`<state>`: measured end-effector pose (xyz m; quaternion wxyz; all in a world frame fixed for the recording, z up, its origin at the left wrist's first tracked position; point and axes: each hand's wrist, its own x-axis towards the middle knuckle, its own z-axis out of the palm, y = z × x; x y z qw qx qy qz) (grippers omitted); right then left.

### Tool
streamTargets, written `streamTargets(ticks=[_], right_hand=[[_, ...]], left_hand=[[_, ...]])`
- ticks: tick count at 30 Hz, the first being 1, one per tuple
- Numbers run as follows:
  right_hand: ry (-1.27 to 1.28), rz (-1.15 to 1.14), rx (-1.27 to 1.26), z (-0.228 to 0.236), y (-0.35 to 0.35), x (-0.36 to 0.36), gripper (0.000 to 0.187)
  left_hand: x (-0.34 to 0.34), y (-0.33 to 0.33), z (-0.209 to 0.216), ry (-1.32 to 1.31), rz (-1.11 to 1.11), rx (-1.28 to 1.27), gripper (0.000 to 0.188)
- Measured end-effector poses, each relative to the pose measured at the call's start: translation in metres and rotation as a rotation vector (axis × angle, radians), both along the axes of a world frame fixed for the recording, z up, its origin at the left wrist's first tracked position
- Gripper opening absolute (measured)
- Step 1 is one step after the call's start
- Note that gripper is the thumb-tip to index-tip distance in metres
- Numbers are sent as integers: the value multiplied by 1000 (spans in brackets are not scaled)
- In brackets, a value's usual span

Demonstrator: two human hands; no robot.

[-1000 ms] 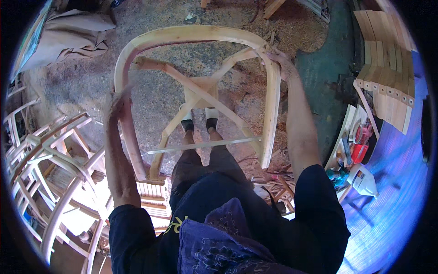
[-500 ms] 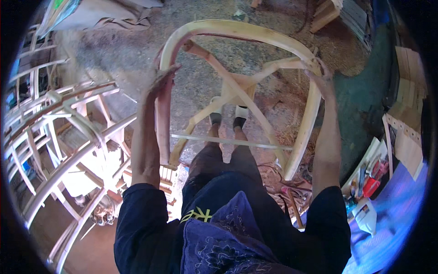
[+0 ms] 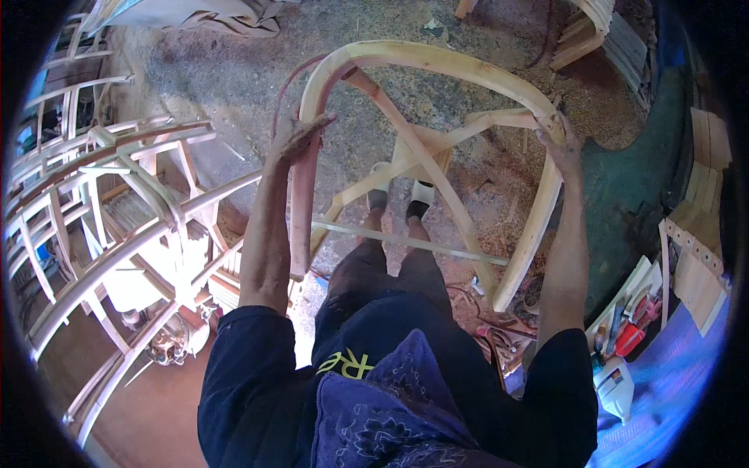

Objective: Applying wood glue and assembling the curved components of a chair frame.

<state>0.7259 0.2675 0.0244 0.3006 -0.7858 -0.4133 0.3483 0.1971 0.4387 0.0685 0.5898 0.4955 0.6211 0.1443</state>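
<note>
A pale wooden chair frame (image 3: 437, 58) hangs before me, its thick curved rail arching away from my body. My left hand (image 3: 303, 139) holds the rail's left side, fingers wrapped over the wood. On the opposite side my right hand (image 3: 563, 144) grips the rail where a slanting leg joins it. Crossed wooden legs (image 3: 417, 148) show beneath the rail, meeting near the middle. A thin pale strip (image 3: 406, 240) spans the gap between the rail's two near ends. Parts of both hands' fingers are hidden behind the wood.
Several bare wooden frames (image 3: 86, 300) are piled at my left. To the right lie a white plastic bottle (image 3: 616, 388), red-handled tools (image 3: 630, 337) and cut boards (image 3: 697, 249). Curved wooden pieces (image 3: 585, 31) stand at the far right. Sawdust covers parts of the floor (image 3: 499, 183).
The whole view has shifted, with the surroundings sliding right. The chair frame sits slightly lower and farther right in the picture, its left side turned a little; both hands keep their hold.
</note>
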Motion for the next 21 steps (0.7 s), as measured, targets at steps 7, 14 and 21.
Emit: streamTargets(ticks=[7,14,21], right_hand=[[29,16,60,-11,-3,3,77],[2,103,21,-24,-2,12,73],[126,64,3,-22,0,12,72]], left_hand=[[1,7,0,79,-80,-96,50],[-20,54,-50,-473,87,-184,64],[29,82,-12,-57,-238,226,52]])
